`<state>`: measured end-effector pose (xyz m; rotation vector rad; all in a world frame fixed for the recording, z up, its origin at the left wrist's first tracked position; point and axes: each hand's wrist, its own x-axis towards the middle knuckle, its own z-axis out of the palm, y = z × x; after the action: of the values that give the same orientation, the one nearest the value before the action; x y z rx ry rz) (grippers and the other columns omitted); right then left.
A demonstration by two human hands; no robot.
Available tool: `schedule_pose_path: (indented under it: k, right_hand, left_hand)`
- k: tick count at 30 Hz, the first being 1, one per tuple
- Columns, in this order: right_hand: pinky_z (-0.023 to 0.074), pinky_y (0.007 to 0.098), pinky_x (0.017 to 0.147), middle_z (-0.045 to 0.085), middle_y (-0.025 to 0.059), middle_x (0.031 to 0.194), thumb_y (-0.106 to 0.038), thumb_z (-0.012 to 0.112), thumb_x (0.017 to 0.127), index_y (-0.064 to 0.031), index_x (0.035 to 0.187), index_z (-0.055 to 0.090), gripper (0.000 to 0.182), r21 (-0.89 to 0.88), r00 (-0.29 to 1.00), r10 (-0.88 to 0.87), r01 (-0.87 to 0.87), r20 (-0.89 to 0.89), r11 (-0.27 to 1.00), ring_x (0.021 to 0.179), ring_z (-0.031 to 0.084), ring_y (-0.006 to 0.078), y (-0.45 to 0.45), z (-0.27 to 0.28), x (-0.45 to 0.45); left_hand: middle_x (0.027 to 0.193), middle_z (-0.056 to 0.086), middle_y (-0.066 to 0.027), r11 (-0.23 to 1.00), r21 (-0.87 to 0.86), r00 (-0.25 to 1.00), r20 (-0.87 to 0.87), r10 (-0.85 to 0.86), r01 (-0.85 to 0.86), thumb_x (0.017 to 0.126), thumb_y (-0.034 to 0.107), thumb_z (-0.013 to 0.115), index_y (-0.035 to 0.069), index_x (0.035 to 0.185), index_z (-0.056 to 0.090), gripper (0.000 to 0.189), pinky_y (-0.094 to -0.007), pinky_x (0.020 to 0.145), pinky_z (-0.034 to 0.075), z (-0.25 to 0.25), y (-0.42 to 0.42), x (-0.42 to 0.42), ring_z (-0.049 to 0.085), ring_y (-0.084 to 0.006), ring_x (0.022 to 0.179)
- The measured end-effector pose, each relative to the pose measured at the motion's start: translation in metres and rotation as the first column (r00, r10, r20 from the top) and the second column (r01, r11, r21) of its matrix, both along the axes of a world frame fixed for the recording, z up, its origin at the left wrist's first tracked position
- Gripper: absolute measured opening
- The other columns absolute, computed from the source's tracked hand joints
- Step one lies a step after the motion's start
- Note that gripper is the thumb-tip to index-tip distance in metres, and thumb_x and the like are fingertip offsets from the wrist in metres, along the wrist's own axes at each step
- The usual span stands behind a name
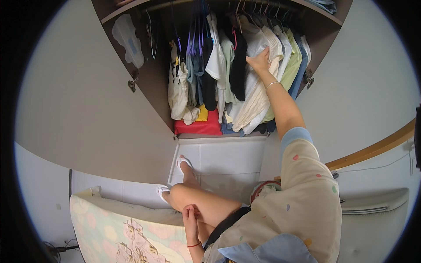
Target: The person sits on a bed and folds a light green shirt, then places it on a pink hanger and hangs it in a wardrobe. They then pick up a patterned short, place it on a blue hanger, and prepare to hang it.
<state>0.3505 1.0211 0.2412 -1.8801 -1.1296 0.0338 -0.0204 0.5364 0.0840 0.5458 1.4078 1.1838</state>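
Observation:
My right hand [260, 60] reaches into the wardrobe among the hanging clothes. Its fingers lie against a white garment [255, 42], and the thumb points left toward a black garment [239, 69]. Just right of the hand hangs a cream textured garment [274, 42] with a long pale lower part. Beyond it are a light green garment [292, 64] and a blue denim one [300, 69]. My left hand [190, 213] stays low over my thigh, fingers curled together, and nothing shows in it.
Wardrobe doors stand open at left [92, 108] and right [358, 82]. Trousers on purple hangers [195, 42] hang left of centre. Red fabric [200, 127] lies on the wardrobe floor. Behind my left hand is a bed [98, 227] with a crumpled patterned garment [138, 245].

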Motion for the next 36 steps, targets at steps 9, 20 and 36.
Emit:
schedule_pose_path:
  k: [9,20,36]
  right_hand:
    - [0.0150,0.0433,0.107,0.016,0.0225,0.140,-0.034,0.076,0.056,0.0013,0.135,0.003,0.113,0.008,0.997,0.057,-0.058,0.047,0.998,0.132,0.012,0.0326,0.006,-0.012,-0.006]
    - [0.0426,0.0419,0.084,0.051,0.0219,0.105,-0.020,0.066,0.071,-0.0013,0.105,0.041,0.046,0.101,0.931,-0.364,0.363,-0.005,0.926,0.095,0.054,0.0355,-0.004,-0.001,-0.007]
    - [0.0363,0.0296,0.037,0.050,0.0084,0.051,-0.012,0.044,0.087,0.0004,0.072,0.053,0.021,0.335,0.825,0.403,-0.280,-0.395,0.900,0.037,0.047,0.0141,0.005,-0.050,0.073]
  left_hand:
    - [0.081,0.054,-0.0001,1.000,-0.010,1.000,0.009,0.026,-0.026,0.092,0.020,0.046,0.007,0.093,0.052,0.014,-0.0199,0.063,0.041,-0.002,0.000,-0.002,0.048,-0.0073,0.069]
    - [0.079,0.054,0.0000,1.000,0.005,1.000,0.022,0.021,-0.022,0.092,0.021,0.046,0.007,0.092,0.052,0.015,-0.0200,0.062,0.041,-0.009,-0.002,-0.003,0.048,-0.0072,0.068]
    - [0.081,0.052,-0.0003,1.000,0.000,0.999,-0.034,-0.007,0.007,0.092,0.019,0.043,0.007,0.094,0.050,0.015,-0.0206,0.063,0.041,-0.004,-0.006,-0.003,0.048,-0.0078,0.070]
